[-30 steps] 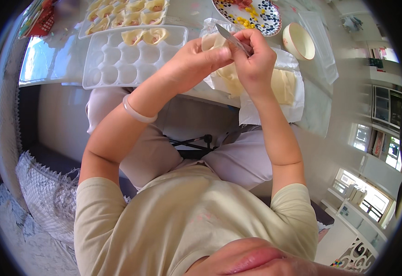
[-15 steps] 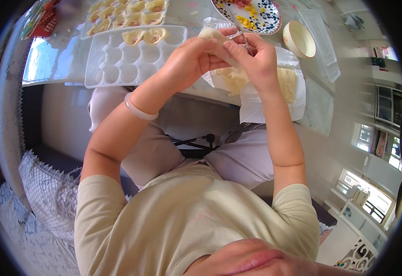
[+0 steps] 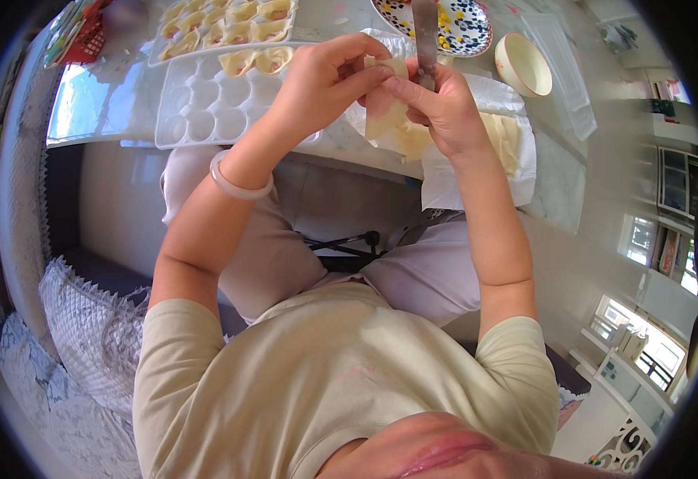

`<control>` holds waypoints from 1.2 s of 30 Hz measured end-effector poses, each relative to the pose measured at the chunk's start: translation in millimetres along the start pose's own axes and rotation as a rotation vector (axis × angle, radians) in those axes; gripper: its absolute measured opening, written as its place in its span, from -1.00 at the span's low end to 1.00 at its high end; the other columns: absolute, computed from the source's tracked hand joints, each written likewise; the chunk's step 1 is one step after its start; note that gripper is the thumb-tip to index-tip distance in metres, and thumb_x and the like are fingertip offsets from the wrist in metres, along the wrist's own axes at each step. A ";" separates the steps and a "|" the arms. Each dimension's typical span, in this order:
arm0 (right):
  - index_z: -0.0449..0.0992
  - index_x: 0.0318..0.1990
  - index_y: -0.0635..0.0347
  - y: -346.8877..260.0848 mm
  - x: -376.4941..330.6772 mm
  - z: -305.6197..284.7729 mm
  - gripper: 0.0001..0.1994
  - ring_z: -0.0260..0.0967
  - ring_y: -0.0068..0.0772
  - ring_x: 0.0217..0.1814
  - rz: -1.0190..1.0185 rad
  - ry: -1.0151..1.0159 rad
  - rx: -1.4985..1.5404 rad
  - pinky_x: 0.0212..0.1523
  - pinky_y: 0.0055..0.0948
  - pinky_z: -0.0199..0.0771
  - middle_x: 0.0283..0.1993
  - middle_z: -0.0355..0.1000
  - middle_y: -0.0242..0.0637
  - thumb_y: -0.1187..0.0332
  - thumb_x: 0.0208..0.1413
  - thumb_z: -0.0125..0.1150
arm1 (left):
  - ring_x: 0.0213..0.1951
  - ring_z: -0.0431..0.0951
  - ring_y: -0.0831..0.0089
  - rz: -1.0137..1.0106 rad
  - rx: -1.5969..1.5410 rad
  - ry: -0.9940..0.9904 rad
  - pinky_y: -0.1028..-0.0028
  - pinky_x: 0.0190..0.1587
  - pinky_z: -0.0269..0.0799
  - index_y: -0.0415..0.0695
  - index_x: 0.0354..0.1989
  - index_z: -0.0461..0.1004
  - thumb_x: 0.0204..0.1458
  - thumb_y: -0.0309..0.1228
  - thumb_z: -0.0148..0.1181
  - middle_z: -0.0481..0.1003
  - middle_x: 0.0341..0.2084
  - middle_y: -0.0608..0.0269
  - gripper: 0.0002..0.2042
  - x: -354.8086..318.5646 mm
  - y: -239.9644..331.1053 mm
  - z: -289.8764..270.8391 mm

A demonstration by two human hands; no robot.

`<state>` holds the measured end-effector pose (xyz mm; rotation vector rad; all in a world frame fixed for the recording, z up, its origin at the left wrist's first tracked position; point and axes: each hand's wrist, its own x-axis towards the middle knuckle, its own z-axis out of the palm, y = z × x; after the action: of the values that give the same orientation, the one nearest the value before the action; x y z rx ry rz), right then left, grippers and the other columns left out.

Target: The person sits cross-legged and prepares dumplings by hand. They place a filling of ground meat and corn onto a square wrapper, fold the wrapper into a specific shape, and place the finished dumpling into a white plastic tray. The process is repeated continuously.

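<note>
Pale marble-look table (glossy, bright glare at left). Directly on it: red basket, two trays side by side, patterned plate, cream bowl just beside it, clear plastic tray far right, white paper near front edge.

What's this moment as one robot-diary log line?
left hand: pinching wrapper; right hand: gripping metal utensil, touching wrapper; near tray: two filled dumplings

The top edge cut off the plate, the far tray and the tip of the blade. The right hand hid the blade's lower end; the left hand covered parts of the wrapper and near tray.
</note>
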<state>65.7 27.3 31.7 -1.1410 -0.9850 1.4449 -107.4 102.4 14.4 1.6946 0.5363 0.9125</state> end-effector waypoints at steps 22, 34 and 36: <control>0.57 -0.26 0.26 10.0 8.0 4.7 -0.79 0.17 -0.80 -0.54 -0.441 0.212 -0.284 -0.54 -0.70 0.07 -0.51 0.38 -0.53 0.33 0.00 0.33 | -0.36 0.44 0.69 -0.250 0.031 0.002 0.66 -0.32 0.35 -0.28 -0.34 0.50 0.05 -0.36 0.21 0.50 -0.45 0.37 -0.81 4.6 8.8 -6.0; 0.50 -0.24 0.28 16.7 1.0 26.6 -0.74 0.00 -0.82 -0.68 -0.298 0.399 0.239 -0.69 -0.70 -0.10 -0.57 0.29 -0.56 0.28 0.02 0.31 | 0.10 0.33 0.34 -0.246 -1.049 -0.027 0.31 0.21 0.12 -0.21 0.20 0.16 0.23 -0.26 -0.14 0.34 0.06 0.13 -0.58 0.3 -7.8 43.7; 0.47 -0.21 0.23 26.1 -4.6 25.7 -0.74 0.05 -0.83 -0.66 -0.234 0.461 0.155 -0.68 -0.72 -0.05 -0.56 0.31 -0.56 0.27 0.02 0.31 | 0.10 0.36 0.31 -0.306 -1.048 0.103 0.31 0.21 0.18 -0.29 0.18 0.18 0.25 -0.33 -0.17 0.37 0.04 0.07 -0.61 0.2 -13.1 46.2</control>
<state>35.2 18.3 12.9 -1.1338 -0.6444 0.9918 -69.5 79.0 -3.4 0.6026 0.2761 0.8312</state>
